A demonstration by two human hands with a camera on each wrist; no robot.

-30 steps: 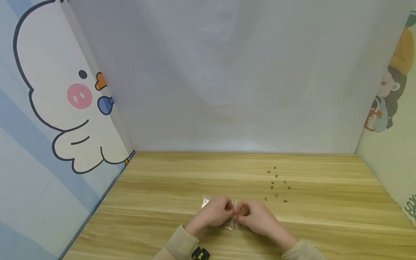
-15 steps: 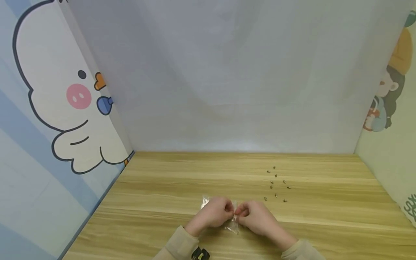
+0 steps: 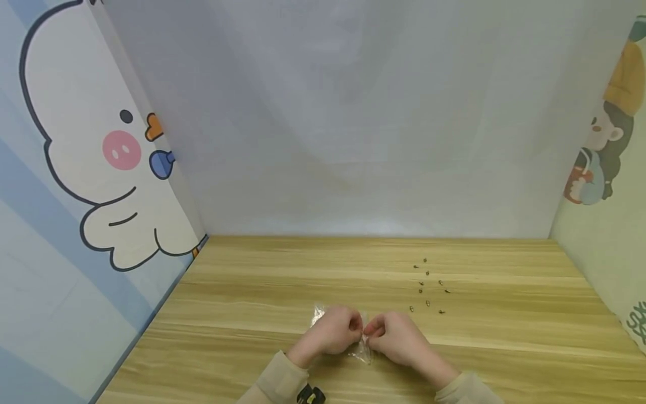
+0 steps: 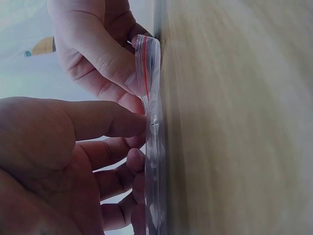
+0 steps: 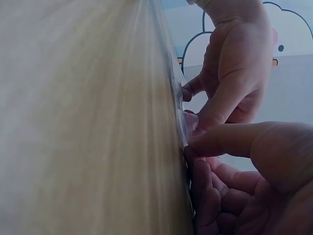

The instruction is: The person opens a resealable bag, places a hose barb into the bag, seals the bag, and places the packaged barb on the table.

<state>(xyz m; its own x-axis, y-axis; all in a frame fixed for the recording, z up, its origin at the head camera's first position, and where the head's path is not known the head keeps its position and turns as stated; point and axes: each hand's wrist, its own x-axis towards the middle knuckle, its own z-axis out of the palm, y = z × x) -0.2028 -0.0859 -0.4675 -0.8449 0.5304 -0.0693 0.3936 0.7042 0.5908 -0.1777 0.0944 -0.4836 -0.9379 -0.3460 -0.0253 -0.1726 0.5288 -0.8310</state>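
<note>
Both hands pinch a small clear zip bag (image 3: 361, 349) that lies on the wooden table (image 3: 252, 292) near its front edge. The left hand (image 3: 335, 331) has its thumb and curled fingers closed on the bag's left part; in the left wrist view its fingertips (image 4: 134, 164) press the plastic (image 4: 152, 147) right at the tabletop. The right hand (image 3: 396, 335) grips the bag's right part, thumb and forefinger pinched on the mouth end, where a red seal line (image 4: 145, 73) shows along the top strip. In the right wrist view the thumb (image 5: 230, 139) lies along the thin film (image 5: 180, 105), which stands just off the wood. The two hands nearly touch each other above the bag, knuckles facing.

Beyond the right hand, farther back and to the right, a scatter of small dark screws (image 3: 428, 286) lies loose on the table, apart from the bag. Beige sleeves (image 3: 280, 379) cover both wrists. A cartoon duck panel (image 3: 91, 157) walls the left side, a plain pale panel (image 3: 353, 112) the back, and a cartoon figure panel (image 3: 605, 146) the right.
</note>
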